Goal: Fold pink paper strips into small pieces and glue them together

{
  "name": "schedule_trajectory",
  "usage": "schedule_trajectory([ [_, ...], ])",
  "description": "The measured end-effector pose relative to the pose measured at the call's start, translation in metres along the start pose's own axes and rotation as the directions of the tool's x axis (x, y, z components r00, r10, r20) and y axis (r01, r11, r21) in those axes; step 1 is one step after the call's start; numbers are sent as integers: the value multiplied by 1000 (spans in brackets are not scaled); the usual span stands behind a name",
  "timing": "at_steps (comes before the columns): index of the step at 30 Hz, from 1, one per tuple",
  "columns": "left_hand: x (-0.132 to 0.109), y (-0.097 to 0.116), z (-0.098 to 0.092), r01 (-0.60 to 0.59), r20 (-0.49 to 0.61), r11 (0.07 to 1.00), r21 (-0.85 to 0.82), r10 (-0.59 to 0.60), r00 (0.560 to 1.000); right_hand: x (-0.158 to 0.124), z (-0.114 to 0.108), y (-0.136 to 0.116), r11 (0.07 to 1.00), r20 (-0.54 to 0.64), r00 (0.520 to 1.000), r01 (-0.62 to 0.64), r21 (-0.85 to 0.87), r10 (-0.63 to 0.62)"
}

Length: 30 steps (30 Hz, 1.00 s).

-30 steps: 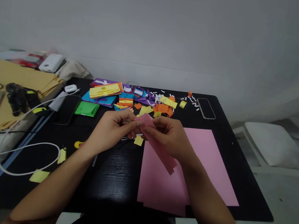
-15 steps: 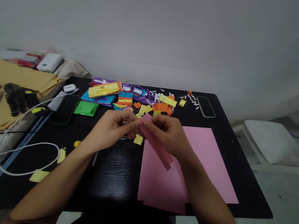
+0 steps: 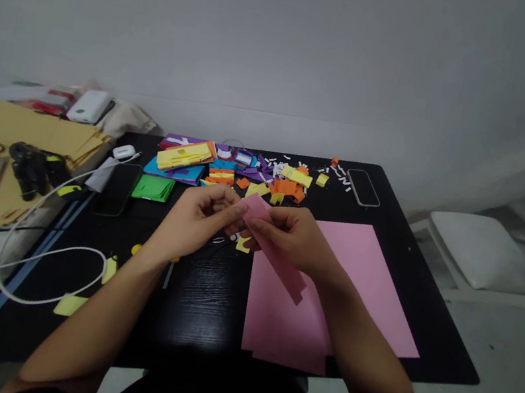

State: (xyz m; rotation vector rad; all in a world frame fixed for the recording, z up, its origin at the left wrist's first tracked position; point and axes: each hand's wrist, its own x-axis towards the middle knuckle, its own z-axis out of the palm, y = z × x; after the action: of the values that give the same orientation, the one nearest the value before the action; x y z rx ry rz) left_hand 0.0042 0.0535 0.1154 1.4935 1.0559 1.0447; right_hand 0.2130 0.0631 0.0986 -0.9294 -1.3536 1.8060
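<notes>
My left hand [image 3: 198, 218] and my right hand [image 3: 293, 238] meet above the middle of the black table [image 3: 203, 307]. Both pinch a narrow pink paper strip [image 3: 281, 263] at its upper end; the strip slants down to the right under my right palm. Below it lies a large pink paper sheet [image 3: 328, 288], flat on the table's right half. A small yellow scrap [image 3: 243, 243] lies just under my fingers.
A heap of coloured paper pieces [image 3: 226, 170] lies at the far side, with a green stack [image 3: 153, 188] and a phone [image 3: 363, 188]. A white cable [image 3: 46, 254], brown envelopes [image 3: 26, 130] and white devices lie to the left. A white cushion [image 3: 475, 249] sits on the floor at right.
Both hands keep hold of the pink strip and have shifted slightly; the fingers have worked along its upper end. Nothing else on the table has moved.
</notes>
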Motion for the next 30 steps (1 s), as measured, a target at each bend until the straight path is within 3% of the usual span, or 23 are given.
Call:
schedule_trajectory([
  [8, 1, -8, -1, -29, -21, 999, 26, 30, 999, -1, 4, 2, 1000, -23, 1000, 11, -15, -11],
  [15, 3, -2, -16, -59, -169, 998, 39, 65, 983, 1, 1, -1, 998, 31, 999, -39, -54, 41],
  [20, 7, -8, -16, 20, -65, 999, 40, -17, 998, 0, 2, 2, 998, 18, 1000, -22, -64, 24],
  [23, 7, -7, -18, 17, -64, 999, 46, -14, 998, 1, 2, 3, 997, 19, 1000, -16, -82, 17],
  [27, 7, -3, -31, -51, -184, 996, 68, 63, 981, 1, -4, 1, 993, 44, 999, -10, -117, 16],
  [30, 8, -3, -48, -176, -321, 984, 25, 175, 931, -1, -11, -5, 986, 74, 997, -4, -169, 17],
])
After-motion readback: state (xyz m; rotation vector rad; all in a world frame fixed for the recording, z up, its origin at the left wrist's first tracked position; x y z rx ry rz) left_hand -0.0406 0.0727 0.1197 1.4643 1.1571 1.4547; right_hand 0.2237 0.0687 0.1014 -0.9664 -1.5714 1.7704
